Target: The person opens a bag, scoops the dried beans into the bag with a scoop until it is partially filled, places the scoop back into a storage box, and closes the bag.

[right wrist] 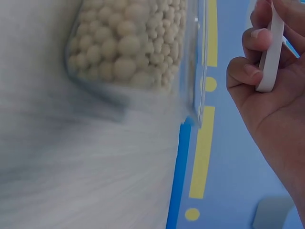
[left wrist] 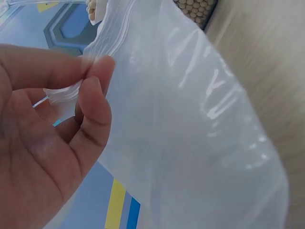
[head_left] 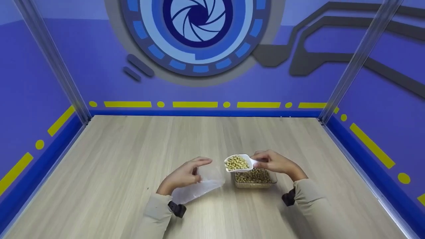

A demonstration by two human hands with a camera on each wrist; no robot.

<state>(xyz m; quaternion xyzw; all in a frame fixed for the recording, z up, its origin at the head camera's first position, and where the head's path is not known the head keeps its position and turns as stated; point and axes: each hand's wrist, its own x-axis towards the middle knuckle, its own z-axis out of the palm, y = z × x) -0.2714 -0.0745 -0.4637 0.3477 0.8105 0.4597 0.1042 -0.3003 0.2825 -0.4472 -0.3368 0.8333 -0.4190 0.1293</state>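
A clear zip-lock bag [head_left: 207,182] hangs from my left hand [head_left: 184,174], whose thumb and fingers pinch its zip edge. In the left wrist view the bag [left wrist: 190,129] looks flat, with nothing visible inside. My right hand [head_left: 275,162] grips the handle [right wrist: 272,57] of a white scoop [head_left: 244,170]. Heaped in the scoop are round, pale yellow beans, likely soybeans [head_left: 236,163]. The scoop is held level above a clear rectangular container [head_left: 254,186] of the same beans [right wrist: 124,43], its mouth facing the bag, a small gap between them.
The container stands on a light wood-grain table [head_left: 132,149]. Blue panels [head_left: 206,93] with yellow marks enclose the table at the back and both sides. Clear corner posts [head_left: 358,63] rise at the back corners. Each wrist wears a black device [head_left: 177,209].
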